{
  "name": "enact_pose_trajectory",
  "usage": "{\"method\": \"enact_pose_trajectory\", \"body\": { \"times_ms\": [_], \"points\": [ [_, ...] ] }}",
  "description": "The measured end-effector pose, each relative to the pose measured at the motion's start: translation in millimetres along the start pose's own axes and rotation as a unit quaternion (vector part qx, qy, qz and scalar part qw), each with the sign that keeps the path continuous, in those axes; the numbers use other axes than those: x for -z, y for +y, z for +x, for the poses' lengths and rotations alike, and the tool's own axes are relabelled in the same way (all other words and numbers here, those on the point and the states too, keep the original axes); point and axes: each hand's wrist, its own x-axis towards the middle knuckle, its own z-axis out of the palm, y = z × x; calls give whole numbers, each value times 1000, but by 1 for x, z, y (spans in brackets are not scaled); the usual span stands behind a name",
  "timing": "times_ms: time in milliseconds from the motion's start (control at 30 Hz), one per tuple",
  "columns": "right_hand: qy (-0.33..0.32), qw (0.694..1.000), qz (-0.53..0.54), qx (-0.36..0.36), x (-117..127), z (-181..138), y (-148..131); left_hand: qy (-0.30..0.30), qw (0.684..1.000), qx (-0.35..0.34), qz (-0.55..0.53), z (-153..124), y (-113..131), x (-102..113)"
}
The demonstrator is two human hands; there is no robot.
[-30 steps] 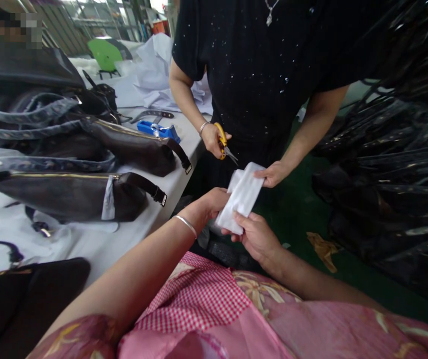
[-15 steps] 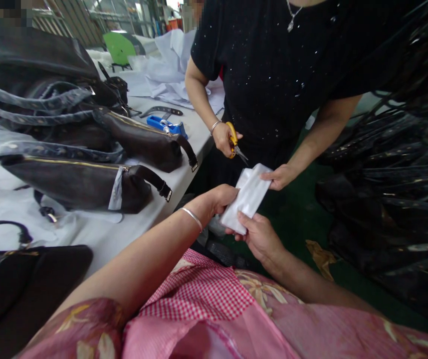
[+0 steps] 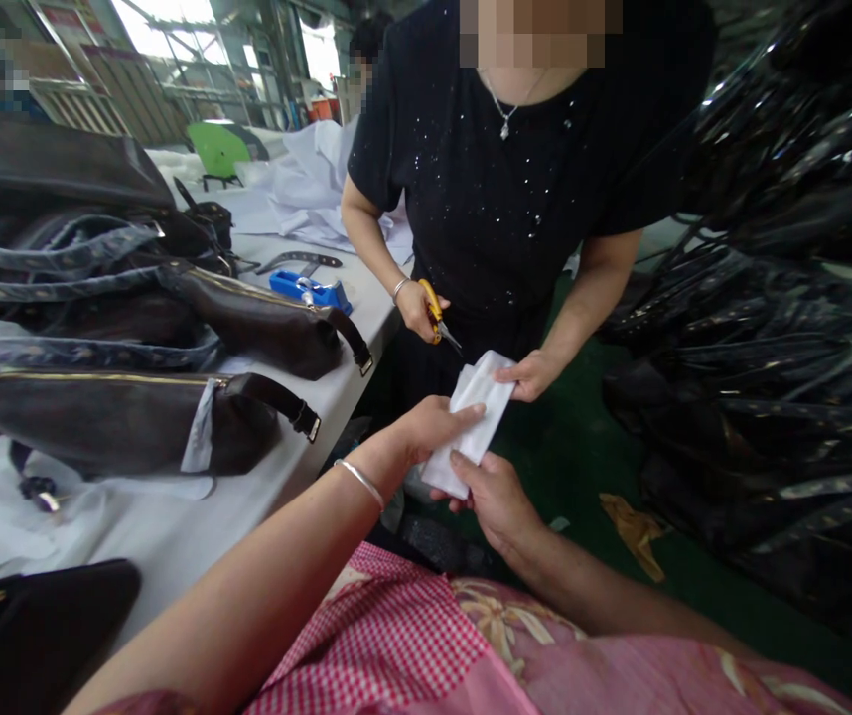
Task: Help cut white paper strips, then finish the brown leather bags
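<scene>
A folded stack of white, thin plastic or paper sheets (image 3: pixel 480 422) is held out before me. My left hand (image 3: pixel 430 429) grips its left edge, thumb lying across the top. At the near end my right hand (image 3: pixel 497 497) is closed on it, thumb above and fingers underneath. A co-worker's hand (image 3: pixel 534 375) pinches the far right edge of the same stack. In the co-worker's other hand (image 3: pixel 417 310) is a pair of yellow-handled scissors (image 3: pixel 435 313), blades pointing toward the stack but apart from it.
Dark leather handbags (image 3: pixel 120 422) lie along the white table (image 3: pixel 247 521) at left. A blue tool or holder (image 3: pixel 312 291) and a loose strap (image 3: pixel 299 260) sit near its edge. Plastic-wrapped dark bags (image 3: pixel 761 397) are heaped at right. Brown paper (image 3: pixel 633 536) lies on the green floor.
My view has tilted up and shifted right, so more of the co-worker shows. My left thumb now stretches further across the white stack. All the holds on it persist.
</scene>
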Motion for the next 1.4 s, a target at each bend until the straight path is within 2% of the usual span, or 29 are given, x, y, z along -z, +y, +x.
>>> {"method": "enact_pose_trajectory", "body": {
  "times_ms": [100, 267, 367, 433, 500, 533, 600, 667, 733, 800, 900, 1000, 1233, 1400],
  "points": [
    [3, 1000, -20, 10, -1, 0, 2, 44, 995, -38, 78, -1, -2, -2],
    [-8, 994, -111, 23, 4, 1, 4, 76, 981, -91, 151, 2, -4, -2],
    [-72, 982, -175, -12, 23, 7, -3, 84, 979, -93, 162, 3, -5, -1],
    [-65, 983, -174, -8, 41, 14, -11, 82, 981, -85, 151, 3, -7, 0],
    [-22, 991, -129, 6, 56, 23, -19, 87, 983, -79, 138, 3, -10, -1],
    [-23, 996, -88, 0, 61, 29, -22, 91, 984, -81, 132, 3, -12, -1],
    [-93, 995, 22, -39, 63, 39, -25, 93, 984, -90, 122, 3, -16, -2],
    [-182, 970, 150, -56, 55, 49, -23, 83, 986, -98, 106, 2, -19, -3],
    [-217, 942, 251, -39, 43, 58, -22, 74, 988, -103, 91, 0, -21, -3],
    [-212, 927, 308, -20, 32, 67, -22, 72, 989, -103, 76, -2, -22, -3],
    [-165, 928, 333, -4, 24, 79, -27, 63, 992, -94, 52, -7, -21, -5],
    [-127, 938, 323, 10, 24, 87, -32, 59, 993, -95, 39, -10, -18, -8],
    [-96, 946, 309, 26, 24, 95, -38, 79, 994, -75, 24, -7, -18, -14],
    [-52, 953, 297, 24, 20, 100, -35, 82, 991, -91, 45, -6, -23, -11]
  ]
}}
